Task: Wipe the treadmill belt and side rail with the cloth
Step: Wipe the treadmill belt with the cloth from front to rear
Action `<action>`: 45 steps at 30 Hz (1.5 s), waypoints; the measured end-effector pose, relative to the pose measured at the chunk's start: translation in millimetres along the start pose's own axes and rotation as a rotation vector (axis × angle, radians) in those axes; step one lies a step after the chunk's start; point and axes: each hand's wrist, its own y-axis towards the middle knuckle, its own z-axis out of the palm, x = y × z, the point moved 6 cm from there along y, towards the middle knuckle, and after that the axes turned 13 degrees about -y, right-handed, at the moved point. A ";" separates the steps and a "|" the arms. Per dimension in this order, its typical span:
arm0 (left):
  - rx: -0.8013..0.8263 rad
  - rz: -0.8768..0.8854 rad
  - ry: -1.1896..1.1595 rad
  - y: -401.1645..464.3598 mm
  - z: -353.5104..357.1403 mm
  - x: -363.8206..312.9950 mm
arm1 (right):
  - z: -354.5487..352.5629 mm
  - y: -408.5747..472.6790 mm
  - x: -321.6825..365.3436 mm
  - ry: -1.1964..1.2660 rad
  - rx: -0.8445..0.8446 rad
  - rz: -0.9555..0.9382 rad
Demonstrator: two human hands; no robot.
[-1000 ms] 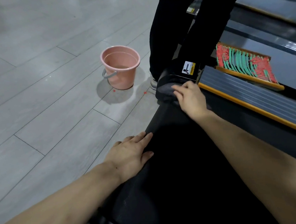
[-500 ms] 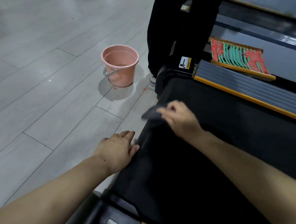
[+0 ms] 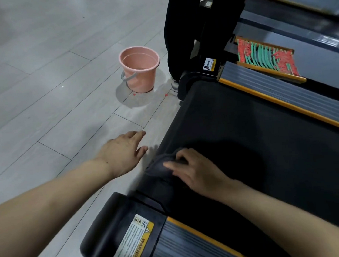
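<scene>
The black treadmill belt [image 3: 243,136] fills the right half of the view, ending at its rear edge on the left. A ribbed grey side rail [image 3: 280,95] with an orange strip runs along its far side; a second rail [image 3: 190,245] lies near me. My right hand [image 3: 194,172] presses a dark grey cloth [image 3: 159,166] onto the belt's rear edge, fingers spread over it. My left hand [image 3: 124,150] hovers open over the floor, just left of the belt, touching nothing.
A pink bucket [image 3: 140,69] stands on the grey plank floor [image 3: 45,95] beyond the belt's end. A person in black trousers [image 3: 179,35] stands by the far corner. A red-and-green brush-like mat [image 3: 265,56] lies past the far rail. A warning label [image 3: 135,242] marks the near end cap.
My right hand has dragged the cloth along the belt's rear edge from the far corner toward me. My left hand has come off the belt edge and now hangs over the floor.
</scene>
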 end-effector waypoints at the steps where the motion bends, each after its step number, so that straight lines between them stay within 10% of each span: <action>1: 0.006 0.005 0.017 -2.4 -0.8 0.2 | 1.9 11.0 -17.6 -0.036 -0.024 0.038; 6: 0.046 -0.039 0.053 -16.5 -5.4 15.8 | 9.7 52.9 -96.2 -0.101 -0.103 0.565; 18: 0.051 -0.001 0.068 -29.7 -13.4 15.5 | -15.9 -48.8 30.9 0.141 0.131 -0.004; 31: 0.091 -0.046 0.106 -30.0 -9.1 21.5 | -15.1 -35.7 42.6 0.028 0.130 0.004; 45: 0.055 -0.154 0.081 -14.8 -20.5 24.8 | 8.1 53.6 -36.0 -0.057 -0.002 0.498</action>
